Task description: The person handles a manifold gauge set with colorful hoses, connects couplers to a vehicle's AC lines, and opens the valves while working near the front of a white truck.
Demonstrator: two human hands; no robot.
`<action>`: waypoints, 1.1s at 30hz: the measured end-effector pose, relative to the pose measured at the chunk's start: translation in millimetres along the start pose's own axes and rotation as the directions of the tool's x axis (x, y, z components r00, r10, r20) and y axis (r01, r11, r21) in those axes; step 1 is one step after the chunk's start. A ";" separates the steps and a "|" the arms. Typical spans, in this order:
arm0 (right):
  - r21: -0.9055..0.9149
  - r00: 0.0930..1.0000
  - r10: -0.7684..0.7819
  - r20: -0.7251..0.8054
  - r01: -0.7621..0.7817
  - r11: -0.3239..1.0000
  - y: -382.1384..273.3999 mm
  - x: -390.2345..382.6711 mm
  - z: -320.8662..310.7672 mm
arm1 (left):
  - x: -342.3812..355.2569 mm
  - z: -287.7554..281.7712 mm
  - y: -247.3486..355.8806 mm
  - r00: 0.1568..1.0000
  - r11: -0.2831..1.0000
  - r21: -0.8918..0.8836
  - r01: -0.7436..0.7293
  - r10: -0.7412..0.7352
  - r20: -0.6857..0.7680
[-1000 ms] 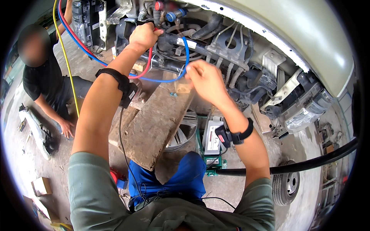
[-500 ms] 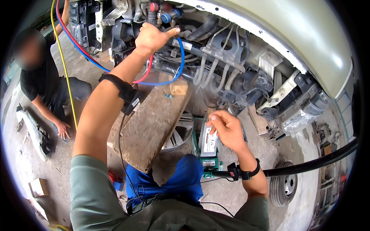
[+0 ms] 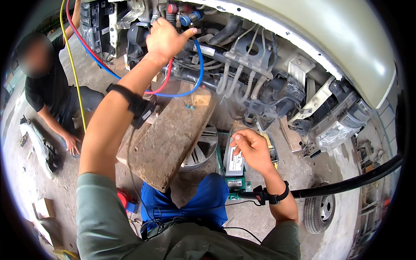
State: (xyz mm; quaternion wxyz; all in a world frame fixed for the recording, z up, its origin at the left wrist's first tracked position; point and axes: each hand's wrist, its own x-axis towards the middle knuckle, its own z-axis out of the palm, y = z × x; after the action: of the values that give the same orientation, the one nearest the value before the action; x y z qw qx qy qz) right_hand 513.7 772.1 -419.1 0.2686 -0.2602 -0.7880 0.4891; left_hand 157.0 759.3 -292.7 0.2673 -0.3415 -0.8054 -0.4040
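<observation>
My left hand (image 3: pixel 166 41) reaches into the front of a vehicle, beside a blue-knobbed hose coupler (image 3: pixel 190 18) and a red-capped one (image 3: pixel 173 8). Its thumb points right, while the fingers curl down out of sight among the pipes. From the blue coupler a blue hose (image 3: pixel 201 65) loops down; a red hose (image 3: pixel 168 77) passes behind the hand. My right hand (image 3: pixel 252 149) hovers over a green and grey case (image 3: pixel 234 162), thumb and fingers curled together. Whatever they hold, if anything, cannot be made out.
A thick wooden block (image 3: pixel 160 138) lies before my knees with small blue-green caps (image 3: pixel 190 106) on it, beside a metal wheel (image 3: pixel 207 149). A co-worker (image 3: pixel 54 91) crouches at left near a yellow hose (image 3: pixel 76 82). A thick black hose (image 3: pixel 346 183) and a tyre (image 3: pixel 320 210) are at right.
My left hand has shifted slightly left and its fingers dip lower among the pipes. The right hand has lowered a little, its fingers still curled.
</observation>
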 end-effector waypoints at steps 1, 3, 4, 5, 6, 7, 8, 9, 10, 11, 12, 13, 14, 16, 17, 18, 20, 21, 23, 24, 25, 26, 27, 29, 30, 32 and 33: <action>0.003 1.000 -0.002 -0.007 0.002 1.000 -0.4 -1.9 -2.2 | -5.3 -4.9 -0.3 0.951 0.977 0.054 -0.208 0.214 -0.224; -0.013 0.999 0.029 -0.017 -0.030 0.999 -2.2 -5.0 -5.6 | -5.9 -21.2 0.0 0.805 0.880 0.094 -0.465 0.465 -0.369; -0.010 0.999 0.029 -0.017 -0.030 1.000 -2.5 -5.3 -4.9 | -4.6 -25.6 -1.8 0.804 0.879 0.096 -0.467 0.468 -0.367; 0.003 0.999 0.030 -0.011 -0.030 1.000 -2.2 -4.7 -3.9 | -1.6 -28.4 -3.3 0.773 0.839 0.170 -0.517 0.543 -0.327; 0.012 1.000 0.027 -0.005 -0.027 1.000 -3.6 -4.0 -3.7 | 1.7 -31.3 -5.0 0.739 0.792 0.240 -0.561 0.611 -0.286; 0.011 1.000 0.024 -0.006 -0.024 1.000 -5.9 -4.5 -3.0 | 3.9 -33.0 -7.7 0.737 0.792 0.241 -0.561 0.611 -0.289; 0.016 1.000 -0.001 0.014 0.001 1.000 -8.3 -5.1 -1.7 | 5.5 -33.3 -10.9 0.703 0.734 0.312 -0.604 0.674 -0.225; 0.022 0.999 -0.024 0.034 0.024 0.999 -9.5 -5.2 -0.3 | 5.8 -30.8 -13.1 0.666 0.667 0.376 -0.643 0.730 -0.153; 0.022 0.999 -0.026 0.032 0.026 0.999 -11.3 -4.7 1.6 | 4.3 -26.6 -14.0 0.639 0.644 0.385 -0.661 0.752 -0.162; 0.006 0.998 -0.030 0.050 0.030 1.000 -13.6 -3.8 4.0 | 6.1 -23.9 -14.7 0.638 0.644 0.386 -0.661 0.753 -0.164; -0.012 0.997 -0.033 0.070 0.033 0.999 -15.7 -2.1 6.1 | 8.1 -23.5 -13.9 0.634 0.646 0.387 -0.657 0.752 -0.180; -0.014 0.997 -0.034 0.071 0.035 0.999 -17.2 0.9 8.2 | 10.9 -23.7 -13.5 0.629 0.649 0.390 -0.654 0.752 -0.195; -0.017 0.996 -0.038 0.083 0.039 0.999 -18.6 4.6 10.4 | 15.6 -24.6 -12.9 0.634 0.638 0.415 -0.648 0.755 -0.170; -0.024 0.994 -0.023 0.104 0.026 0.999 -20.5 6.8 15.7 | 20.5 -24.0 -11.6 0.621 0.620 0.422 -0.662 0.768 -0.156; -0.023 0.994 -0.022 0.106 0.024 0.999 -21.5 6.8 18.4 | 22.1 -23.9 -11.9 0.606 0.601 0.430 -0.673 0.782 -0.144; -0.022 0.993 -0.011 0.114 0.014 1.000 -22.4 6.8 20.8 | 23.1 -25.5 -10.3 0.610 0.602 0.415 -0.682 0.782 -0.132; -0.019 0.993 -0.001 0.120 0.003 1.000 -20.2 7.3 22.7 | 23.2 -26.4 -6.1 0.608 0.595 0.399 -0.698 0.787 -0.110; -0.008 0.992 -0.019 0.122 0.020 1.000 -16.0 7.3 24.0 | 23.0 -27.1 -5.1 0.606 0.588 0.384 -0.712 0.791 -0.086; 0.006 0.992 -0.034 0.119 0.034 0.999 -13.1 6.1 25.4 | 24.7 -31.0 -5.9 0.596 0.584 0.372 -0.721 0.797 -0.098; 0.040 0.993 -0.030 0.112 0.026 0.999 -11.4 4.3 27.9 | 24.5 -31.4 -7.6 0.587 0.581 0.358 -0.731 0.803 -0.106; 0.074 0.994 -0.025 0.104 0.017 0.997 -9.7 2.1 29.2 | 26.2 -33.8 -9.4 0.585 0.588 0.328 -0.739 0.802 -0.122; 0.081 0.995 -0.015 0.100 0.007 0.997 -8.1 -1.3 27.6 | 28.0 -35.0 -12.5 0.573 0.579 0.326 -0.747 0.810 -0.127; 0.091 0.996 -0.018 0.086 0.010 0.996 -6.6 -6.2 25.5 | 27.2 -38.1 -15.3 0.565 0.573 0.328 -0.751 0.815 -0.128; 0.071 0.998 0.012 0.060 -0.016 0.997 -4.3 -14.1 17.0 | 29.2 -36.5 -8.6 0.571 0.570 0.318 -0.758 0.815 -0.101; 0.080 0.998 0.041 0.038 -0.044 0.996 -3.6 -21.0 11.1 | 25.6 -44.9 4.7 0.582 0.570 0.268 -0.777 0.812 -0.039; 0.096 0.996 0.078 0.031 -0.081 0.992 3.4 -26.6 12.3 | 23.1 -50.7 2.8 0.574 0.550 0.271 -0.790 0.819 0.012; 0.110 0.996 0.078 0.038 -0.082 0.991 6.2 -29.9 13.8 | 24.1 -51.0 1.5 0.575 0.554 0.270 -0.787 0.818 -0.001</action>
State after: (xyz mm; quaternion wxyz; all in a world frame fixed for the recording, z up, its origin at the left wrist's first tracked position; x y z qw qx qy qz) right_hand 526.8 745.6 -435.0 0.2497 -0.2680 -0.7527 0.5471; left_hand 151.0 725.5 -247.9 0.5116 -0.6100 -0.5843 -0.1573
